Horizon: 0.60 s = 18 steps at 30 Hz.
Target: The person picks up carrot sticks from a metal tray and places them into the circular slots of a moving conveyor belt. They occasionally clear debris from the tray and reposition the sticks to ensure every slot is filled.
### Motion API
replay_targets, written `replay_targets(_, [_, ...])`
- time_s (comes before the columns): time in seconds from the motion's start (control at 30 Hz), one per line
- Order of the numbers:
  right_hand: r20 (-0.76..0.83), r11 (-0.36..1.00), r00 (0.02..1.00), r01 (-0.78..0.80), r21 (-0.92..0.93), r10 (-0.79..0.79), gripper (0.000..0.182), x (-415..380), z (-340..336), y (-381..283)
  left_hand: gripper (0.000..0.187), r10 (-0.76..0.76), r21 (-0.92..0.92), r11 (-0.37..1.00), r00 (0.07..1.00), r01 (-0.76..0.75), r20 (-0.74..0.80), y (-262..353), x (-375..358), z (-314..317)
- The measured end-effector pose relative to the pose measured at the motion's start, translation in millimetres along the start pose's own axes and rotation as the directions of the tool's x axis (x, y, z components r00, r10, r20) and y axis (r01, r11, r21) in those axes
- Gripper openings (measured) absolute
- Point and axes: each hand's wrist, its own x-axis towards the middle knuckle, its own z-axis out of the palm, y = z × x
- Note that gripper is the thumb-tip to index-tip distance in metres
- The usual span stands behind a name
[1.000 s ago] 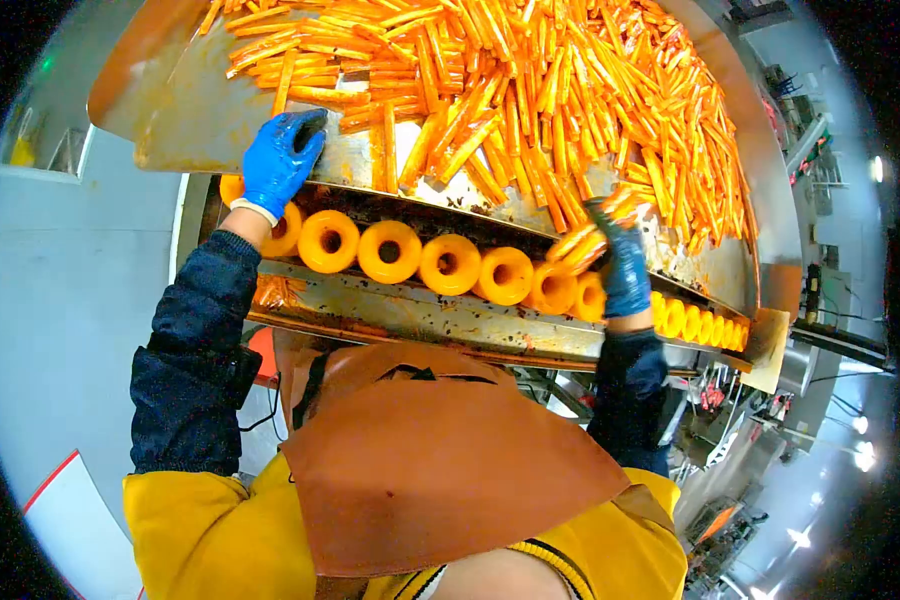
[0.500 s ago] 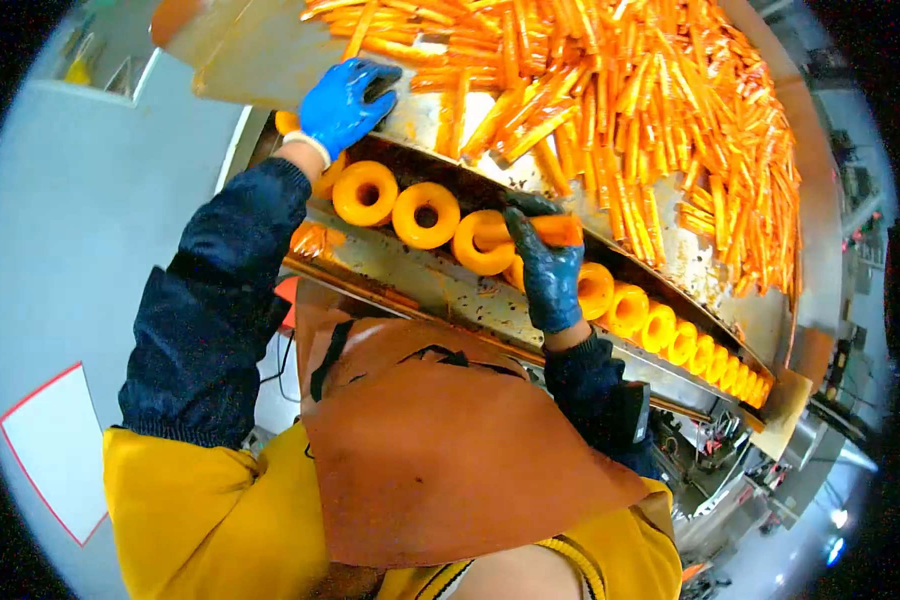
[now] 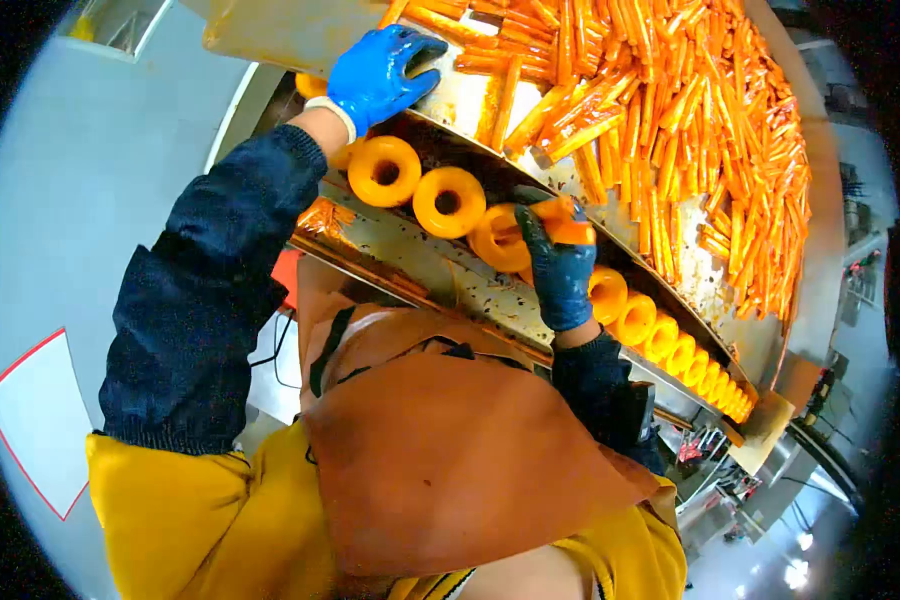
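Observation:
My left hand (image 3: 382, 78), in a blue glove with a white cuff, is over the near edge of the metal tray, thumb and fingers apart with nothing between them. Long, glossy orange-red strips (image 3: 670, 130) lie heaped on the tray beyond it. My right hand (image 3: 558, 268), in a dark, wet-looking glove, is closed around a short orange bundle (image 3: 568, 228) of what look like the same strips. It is right beside an orange ring-shaped funnel (image 3: 498, 238), whose opening is partly covered by the hand. Two more funnels (image 3: 448, 202) show their open holes between my hands.
The row of orange funnels (image 3: 660, 338) runs on to the lower right along the tray's raised metal edge (image 3: 660, 282). Below the row is a spotted metal ledge (image 3: 470, 292). A brown apron (image 3: 460, 450) covers my front. Machinery stands at the far right.
The view has shifted, so the tray and funnels appear lower. The bundle in my right hand showed at full length across a funnel; now mainly its end shows. My left hand stays open.

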Motion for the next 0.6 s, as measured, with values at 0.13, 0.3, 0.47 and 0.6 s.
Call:
replay_targets(0.13, [0.117, 0.965, 0.976, 0.2, -0.169, -0.182, 0.017, 2.3, -19.1, 7.6, 0.035, -0.041, 0.031, 0.999, 0.999, 0.041, -0.003, 3.6, -1.2, -0.4])
replay_targets(0.3, [0.213, 0.998, 0.977, -0.025, 0.056, 0.012, 0.018, -17.0, -19.4, 19.0, 0.035, -0.036, -0.01, 0.999, 0.999, 0.036, 0.035, 1.6, -2.9, 0.5])
replay_targets(0.47, [0.206, 0.988, 0.976, -0.038, -0.149, 0.069, 0.026, -15.1, -29.1, 14.2, 0.036, -0.016, 0.031, 0.999, 0.998, 0.014, 0.058, 3.3, -1.9, -3.5])
replay_targets(0.6, [0.238, 0.987, 0.963, -0.146, 0.071, 0.126, 0.024, -25.2, -39.5, 22.2, 0.037, -0.015, 0.008, 1.0, 0.997, 0.014, 0.069, 7.2, 0.7, -4.0])
